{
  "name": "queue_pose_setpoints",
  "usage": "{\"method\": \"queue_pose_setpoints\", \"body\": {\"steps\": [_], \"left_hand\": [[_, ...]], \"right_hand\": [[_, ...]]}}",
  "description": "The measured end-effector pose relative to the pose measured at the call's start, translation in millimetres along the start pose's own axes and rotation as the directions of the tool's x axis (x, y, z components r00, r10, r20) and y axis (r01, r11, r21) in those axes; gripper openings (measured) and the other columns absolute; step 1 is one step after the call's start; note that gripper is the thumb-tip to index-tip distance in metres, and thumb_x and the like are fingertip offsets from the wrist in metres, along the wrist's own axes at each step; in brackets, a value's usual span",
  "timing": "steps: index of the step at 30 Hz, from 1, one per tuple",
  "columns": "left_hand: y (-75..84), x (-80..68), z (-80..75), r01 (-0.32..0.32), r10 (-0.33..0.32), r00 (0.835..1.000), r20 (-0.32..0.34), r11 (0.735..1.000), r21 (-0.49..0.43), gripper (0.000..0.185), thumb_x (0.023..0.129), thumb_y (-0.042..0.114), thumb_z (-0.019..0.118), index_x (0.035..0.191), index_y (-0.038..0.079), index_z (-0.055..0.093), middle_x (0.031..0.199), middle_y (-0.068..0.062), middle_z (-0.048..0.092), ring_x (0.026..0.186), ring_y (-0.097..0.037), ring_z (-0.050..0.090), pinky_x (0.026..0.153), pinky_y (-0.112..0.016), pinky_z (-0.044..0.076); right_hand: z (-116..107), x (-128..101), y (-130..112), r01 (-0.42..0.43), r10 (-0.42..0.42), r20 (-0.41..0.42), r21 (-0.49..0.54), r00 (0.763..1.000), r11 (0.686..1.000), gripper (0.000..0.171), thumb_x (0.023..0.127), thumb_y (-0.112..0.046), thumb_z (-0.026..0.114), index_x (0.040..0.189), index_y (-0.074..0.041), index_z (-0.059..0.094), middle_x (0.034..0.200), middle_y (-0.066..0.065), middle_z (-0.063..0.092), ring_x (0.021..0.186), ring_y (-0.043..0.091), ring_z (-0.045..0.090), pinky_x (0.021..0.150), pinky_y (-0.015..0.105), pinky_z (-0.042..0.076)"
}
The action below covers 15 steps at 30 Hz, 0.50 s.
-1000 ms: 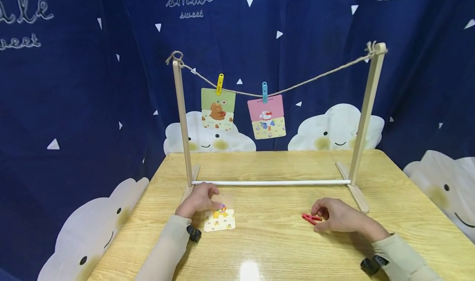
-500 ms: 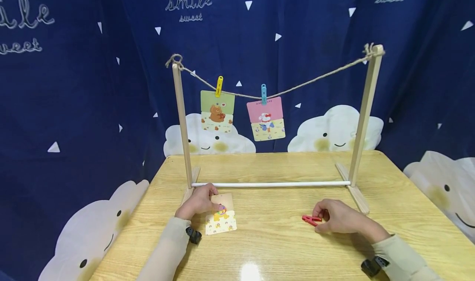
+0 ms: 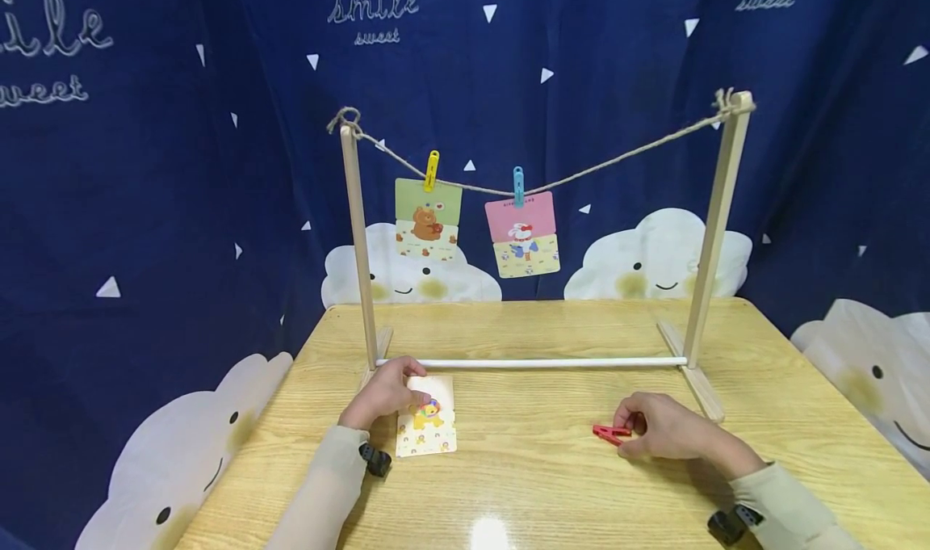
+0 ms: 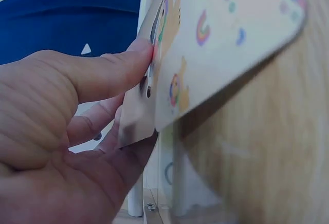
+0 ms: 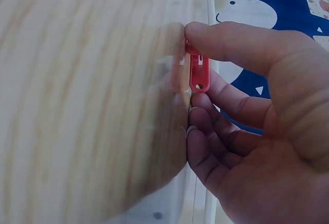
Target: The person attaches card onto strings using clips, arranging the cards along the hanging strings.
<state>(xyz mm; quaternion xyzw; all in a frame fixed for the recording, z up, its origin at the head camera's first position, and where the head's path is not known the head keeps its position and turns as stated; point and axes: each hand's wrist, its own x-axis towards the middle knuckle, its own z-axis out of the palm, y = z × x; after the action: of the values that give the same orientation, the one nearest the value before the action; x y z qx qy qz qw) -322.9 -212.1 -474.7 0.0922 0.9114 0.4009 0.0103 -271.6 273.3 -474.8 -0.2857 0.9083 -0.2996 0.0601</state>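
Red clothespin (image 3: 610, 433) lies flat on the surface (image 3: 538, 485), long axis pointing left, pinched at its right end by the right hand (image 3: 664, 429). The card (image 3: 426, 426) is pinched by the left hand (image 3: 381, 395).

You've got three cards (image 3: 426, 427), three clips (image 3: 611, 434), two hands (image 3: 381, 394), one wooden rack (image 3: 708, 235), one string (image 3: 617, 157) and one table (image 3: 552, 485).

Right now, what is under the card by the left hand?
The card lies on the wooden table, its near edge lifted by the left hand, whose fingers reach beneath. Whether anything else lies under it is hidden.
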Motion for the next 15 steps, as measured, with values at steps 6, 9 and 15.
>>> {"method": "queue_pose_setpoints", "body": {"steps": [6, 9, 15], "left_hand": [[1.5, 0.8, -2.9, -0.017, 0.015, 1.000, -0.020, 0.998, -0.066, 0.035, 0.083, 0.008, 0.087, 0.114, 0.006, 0.070, 0.118, -0.011, 0.068, 0.108, -0.031, 0.061, 0.095, -0.049, 0.049], [2.5, 0.9, -4.0, -0.025, 0.023, 0.999, -0.025, 0.996, -0.086, 0.032, 0.085, 0.005, 0.084, 0.115, 0.005, 0.070, 0.119, -0.011, 0.068, 0.112, -0.033, 0.061, 0.095, -0.051, 0.050], [4.2, 1.6, -4.4, -0.055, 0.052, 0.998, -0.042, 0.995, -0.080, 0.023, 0.093, -0.003, 0.071, 0.115, 0.005, 0.070, 0.116, -0.012, 0.068, 0.097, -0.027, 0.061, 0.084, -0.043, 0.050]], "right_hand": [[-0.1, -0.4, 1.3, 0.026, -0.026, -0.006, -0.010, 1.000, 1.000, 0.029, 0.077, -0.024, 0.090, 0.092, -0.018, 0.066, 0.079, -0.005, 0.057, 0.069, 0.003, 0.049, 0.061, 0.023, 0.042], [0.0, -0.6, 1.8, 0.047, -0.047, -0.009, -0.019, 0.999, 0.999, 0.028, 0.078, -0.022, 0.090, 0.093, -0.018, 0.066, 0.079, -0.006, 0.058, 0.070, 0.004, 0.050, 0.061, 0.023, 0.043], [0.2, -0.3, 2.3, 0.072, -0.072, -0.017, -0.028, 0.997, 0.997, 0.025, 0.080, -0.019, 0.088, 0.093, -0.018, 0.066, 0.080, -0.006, 0.059, 0.071, 0.004, 0.051, 0.061, 0.022, 0.043]]}}
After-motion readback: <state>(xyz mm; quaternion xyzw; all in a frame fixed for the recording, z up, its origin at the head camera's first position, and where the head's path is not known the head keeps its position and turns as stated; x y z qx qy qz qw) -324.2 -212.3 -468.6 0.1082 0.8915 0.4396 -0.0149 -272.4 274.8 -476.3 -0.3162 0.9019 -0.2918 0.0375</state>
